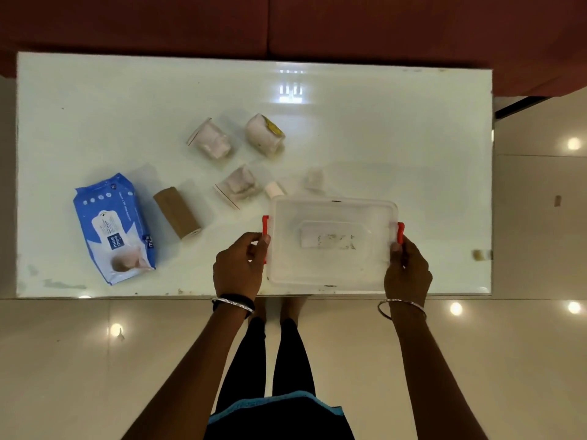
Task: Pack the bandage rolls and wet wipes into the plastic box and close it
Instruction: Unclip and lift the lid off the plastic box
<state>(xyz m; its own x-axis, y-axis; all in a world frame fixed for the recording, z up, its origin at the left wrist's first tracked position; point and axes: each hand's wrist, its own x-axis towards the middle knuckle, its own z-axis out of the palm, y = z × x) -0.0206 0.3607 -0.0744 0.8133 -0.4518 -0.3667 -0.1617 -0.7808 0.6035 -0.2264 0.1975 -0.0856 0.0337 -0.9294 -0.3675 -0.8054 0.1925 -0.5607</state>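
Observation:
A clear plastic box (332, 214) with its lid on and red side latches stands at the table's near edge. My left hand (239, 268) grips its left red latch (265, 230), and my right hand (408, 271) grips its right red latch (401, 231). A blue wet wipes pack (114, 227) lies at the left. Next to it lies a brown bandage roll (178, 212). Several white bandage rolls in clear wrappers lie beyond the box: one (210, 141), one with a yellow label (263, 133), one (238, 187). A small white roll (274, 188) and another (314, 178) sit just behind the box.
The white glossy table (413, 138) has a dark red sofa (286, 23) behind it. Shiny tiled floor (540, 344) surrounds it. My legs stand at the table's near edge.

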